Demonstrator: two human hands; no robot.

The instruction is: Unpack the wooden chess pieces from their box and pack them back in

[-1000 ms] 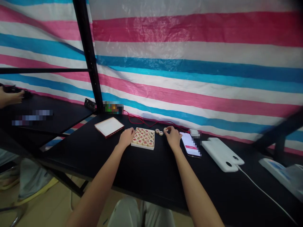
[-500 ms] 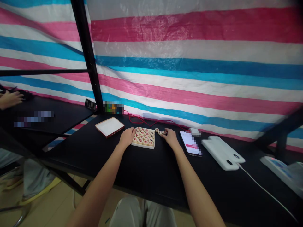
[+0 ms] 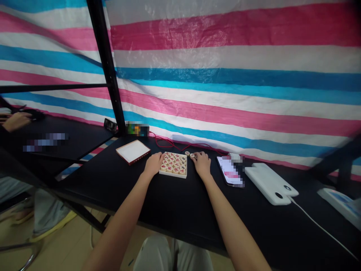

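Note:
A shallow white box (image 3: pixel 173 174) stands on the black table, filled with round wooden Chinese chess pieces (image 3: pixel 176 165), mostly with red characters and a few black ones along the right side. My left hand (image 3: pixel 153 164) grips the box's left edge, fingers bent over its rim. Just right of the box, my right hand (image 3: pixel 202 164) has its fingertips closed at a chess piece (image 3: pixel 192 155); the fingers partly cover the spot, so a further piece there cannot be made out. Another loose chess piece (image 3: pixel 187 153) lies behind, close to the box's back right corner.
An open box lid (image 3: pixel 133 151) lies left of my left hand. To the right are a lit phone (image 3: pixel 230 171), a white device (image 3: pixel 270 184) with a cable, and another white object (image 3: pixel 340 205). Red cable (image 3: pixel 169 143) runs behind. A co-worker's hand (image 3: pixel 17 121) shows far left.
My right hand has shifted slightly, and its fingers are drawn closer together around the loose pieces. The middle loose piece now sits a little farther back. My left hand stays on the box.

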